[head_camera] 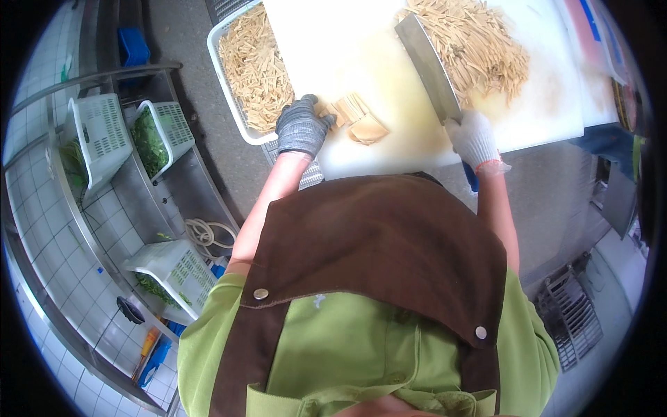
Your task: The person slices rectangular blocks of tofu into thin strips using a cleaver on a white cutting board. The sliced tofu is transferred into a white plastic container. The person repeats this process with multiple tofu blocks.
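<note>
My right hand, in a white knit glove, grips a wide-bladed cleaver with a blue handle end showing below the fist. Its blade lies along the left side of a large heap of tan strips, which look like pressed tofu, on the white cutting board. At the board's left edge is my left hand in a grey knit glove, thumb and forefinger apart. Just right of its thumb sits a small group of tan slices, partly cut; whether the fingers hold any is hidden. A white plastic basket of cut strips stands beyond that hand.
On the left, a metal rack holds white baskets with green leaves, and a coiled hose lies near it. A blue container is at the upper left. A metal grate is at the lower right.
</note>
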Tool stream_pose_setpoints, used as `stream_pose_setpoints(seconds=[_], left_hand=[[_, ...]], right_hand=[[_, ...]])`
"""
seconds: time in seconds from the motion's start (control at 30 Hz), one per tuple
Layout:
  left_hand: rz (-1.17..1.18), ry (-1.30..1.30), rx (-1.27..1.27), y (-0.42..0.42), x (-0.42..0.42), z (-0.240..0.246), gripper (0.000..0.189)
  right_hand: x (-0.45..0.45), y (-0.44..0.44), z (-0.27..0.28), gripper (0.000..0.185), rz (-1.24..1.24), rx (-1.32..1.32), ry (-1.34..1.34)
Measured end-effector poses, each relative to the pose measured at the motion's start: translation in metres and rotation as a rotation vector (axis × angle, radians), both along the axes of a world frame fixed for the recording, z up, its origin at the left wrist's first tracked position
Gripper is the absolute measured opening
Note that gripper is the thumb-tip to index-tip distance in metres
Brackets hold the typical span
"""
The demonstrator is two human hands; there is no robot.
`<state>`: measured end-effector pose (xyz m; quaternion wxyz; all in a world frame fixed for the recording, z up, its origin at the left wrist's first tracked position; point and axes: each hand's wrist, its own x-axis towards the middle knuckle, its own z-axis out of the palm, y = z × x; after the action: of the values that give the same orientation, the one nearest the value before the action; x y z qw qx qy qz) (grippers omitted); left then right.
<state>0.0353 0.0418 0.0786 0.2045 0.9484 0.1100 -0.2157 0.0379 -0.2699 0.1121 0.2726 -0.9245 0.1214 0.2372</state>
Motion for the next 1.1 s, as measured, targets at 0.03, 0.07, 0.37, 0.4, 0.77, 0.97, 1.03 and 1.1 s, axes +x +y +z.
stream_pose_setpoints(seconds=[0.03,0.07,0.37,0.4,0.77,0.97,1.03,1.1], left_hand=[[-0.018,0.013,0.030,-0.002,0.000,-0.001,0.050],[-0.033,0.014,0.051,-0.003,-0.001,-0.002,0.047],[0.021,0.055,-0.016,0.000,-0.008,-0.015,0.042],[0.037,0.028,-0.093,0.003,-0.009,-0.014,0.043],[-0.128,0.000,-0.072,-0.007,0.000,-0.007,0.036],[-0.063,-0.041,-0.256,0.006,-0.004,-0.015,0.026],[-0.095,-0.104,-0.312,0.007,-0.009,-0.013,0.033],[-0.134,-0.168,-0.349,0.007,-0.013,-0.010,0.039]], right_hand=[[0.000,0.000,0.000,0.027,0.004,-0.002,-0.002],[0.000,0.000,0.000,0.027,0.009,-0.006,-0.004],[0.001,-0.003,-0.001,0.027,0.016,-0.004,0.002],[0.001,-0.003,-0.001,0.027,0.022,-0.012,0.005],[0.001,-0.003,0.002,0.026,0.013,0.014,0.009],[0.001,-0.004,-0.001,0.026,0.029,0.009,-0.019],[0.001,-0.005,-0.001,0.026,0.027,0.012,-0.020],[0.001,-0.005,0.000,0.026,0.020,0.019,-0.015]])
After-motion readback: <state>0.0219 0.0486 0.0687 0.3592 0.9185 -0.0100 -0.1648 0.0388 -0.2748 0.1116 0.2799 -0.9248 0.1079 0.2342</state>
